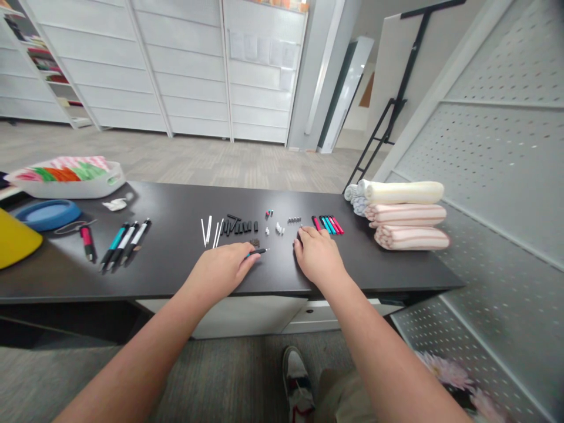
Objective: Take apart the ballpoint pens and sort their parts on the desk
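My left hand is closed round a partly assembled pen, black with a bit of blue, its thin tip pointing right. My right hand rests low over the table with its fingers drawn together; whatever is between them is too small to make out. Just beyond it lie small silver pen tips. Coloured pen barrels in pink and blue lie to its right. Past my left hand are white refills, black pen parts and small springs. Little white pieces sit between the hands.
Several whole pens lie on the left of the dark table. A white basket, a blue round object and a yellow object stand farther left. Rolled towels are stacked at the right end, beside a perforated panel.
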`<state>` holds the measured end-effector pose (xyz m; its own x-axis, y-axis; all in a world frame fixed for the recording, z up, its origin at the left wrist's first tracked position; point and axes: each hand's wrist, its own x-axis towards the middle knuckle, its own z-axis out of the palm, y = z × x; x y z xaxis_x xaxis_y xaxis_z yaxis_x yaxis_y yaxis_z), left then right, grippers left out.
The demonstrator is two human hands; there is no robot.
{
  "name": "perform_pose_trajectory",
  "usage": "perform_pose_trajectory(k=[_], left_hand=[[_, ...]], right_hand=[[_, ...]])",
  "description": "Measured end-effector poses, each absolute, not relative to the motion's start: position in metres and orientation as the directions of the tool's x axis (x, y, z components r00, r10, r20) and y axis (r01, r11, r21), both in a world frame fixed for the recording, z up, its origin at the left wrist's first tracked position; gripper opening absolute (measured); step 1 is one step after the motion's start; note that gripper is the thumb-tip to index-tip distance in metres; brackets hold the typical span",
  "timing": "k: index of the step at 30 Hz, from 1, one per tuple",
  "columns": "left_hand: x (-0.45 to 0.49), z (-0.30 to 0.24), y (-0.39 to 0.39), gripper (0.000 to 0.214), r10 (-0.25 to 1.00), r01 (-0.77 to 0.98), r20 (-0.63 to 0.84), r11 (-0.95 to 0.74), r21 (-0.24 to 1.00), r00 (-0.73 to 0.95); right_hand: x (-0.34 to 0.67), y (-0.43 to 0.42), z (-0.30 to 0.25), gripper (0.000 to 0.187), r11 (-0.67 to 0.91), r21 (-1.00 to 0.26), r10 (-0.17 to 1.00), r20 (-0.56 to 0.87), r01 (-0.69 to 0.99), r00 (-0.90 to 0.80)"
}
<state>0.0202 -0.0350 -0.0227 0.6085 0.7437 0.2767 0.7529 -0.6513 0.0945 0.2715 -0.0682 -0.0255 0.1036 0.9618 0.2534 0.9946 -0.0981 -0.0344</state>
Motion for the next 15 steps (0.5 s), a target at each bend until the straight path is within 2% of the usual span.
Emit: perform_pose_trajectory(k=[8,15], left_hand=[[0.019,-0.021,-0.033,0.03,0.656,0.647,0.318,-0.748,0.151,0.684],[0.02,-0.015,-0.033,0.027,0.618,0.585,0.323,-0.785,0.203,0.717]], right_hand=[[0.266,-0.054,-0.022,0.048,-0.164,-0.06,0.957,0.232,0.985,0.174],[0.265,-0.051,-0.023,0.046,-0.13,-0.11,0.954,0.256,0.985,0.155]])
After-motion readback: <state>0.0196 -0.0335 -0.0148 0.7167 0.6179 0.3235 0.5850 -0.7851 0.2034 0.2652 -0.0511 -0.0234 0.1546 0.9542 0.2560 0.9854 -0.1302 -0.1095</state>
